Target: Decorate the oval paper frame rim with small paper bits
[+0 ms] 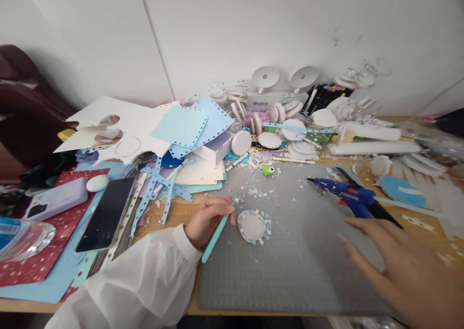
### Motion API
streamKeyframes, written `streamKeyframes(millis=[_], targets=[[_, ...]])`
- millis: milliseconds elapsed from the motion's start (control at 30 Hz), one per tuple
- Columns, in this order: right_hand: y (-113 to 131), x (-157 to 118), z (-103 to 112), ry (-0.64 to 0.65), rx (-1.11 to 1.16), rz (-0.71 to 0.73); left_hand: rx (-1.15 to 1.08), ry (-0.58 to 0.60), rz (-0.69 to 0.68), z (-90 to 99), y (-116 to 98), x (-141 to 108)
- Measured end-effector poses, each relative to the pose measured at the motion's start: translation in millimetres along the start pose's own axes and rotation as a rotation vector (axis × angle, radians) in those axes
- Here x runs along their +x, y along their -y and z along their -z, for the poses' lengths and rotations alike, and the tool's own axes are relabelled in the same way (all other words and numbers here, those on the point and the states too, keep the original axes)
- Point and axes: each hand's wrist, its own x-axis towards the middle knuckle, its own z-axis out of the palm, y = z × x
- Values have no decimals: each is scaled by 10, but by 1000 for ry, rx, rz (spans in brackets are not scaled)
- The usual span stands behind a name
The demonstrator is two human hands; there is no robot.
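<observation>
My left hand [210, 219] is closed around a slim teal stick [216, 237] with a rounded lower end; its exact kind I cannot make out. Just right of those fingers, a round white disc [253, 226] lies on the grey cutting mat [290, 276], its rim ringed with small blue and white star-shaped paper pieces. On the right, my right hand [395, 261] is over the mat, fingers spread with nothing in them, slightly blurred. Beyond its fingertips a blue hot glue gun [344, 193] rests on its side. Loose paper stars [256, 192] are scattered above the disc.
A phone [106, 215], a purple case [58, 198] and a clear plastic bottle [25, 239] lie at left. Punched paper sheets [181, 126] and strips are piled behind. Several white discs [241, 142] and a small green figure [267, 170] stand toward the wall.
</observation>
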Motion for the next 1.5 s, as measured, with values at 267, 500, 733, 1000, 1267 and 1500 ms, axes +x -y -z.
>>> streamKeyframes(millis=[267,500,733,1000,1267,1500], targets=[[1073,519,1,-101,217,640,-37,-46,-46,9,101,8],[1432,822,-340,-202,122,884,-69,-144,-71,-25,113,-14],[1455,900,-388,-338,104,920,-54,-96,1,-21,106,10],[993,949,-290,-293,391,764,81,-60,-93,-14,159,11],[766,706,-564,-214,1414,-72,694,63,-432,-22,110,-34],[859,542,-701,20,1720,-223,925,236,-450,-114,64,73]])
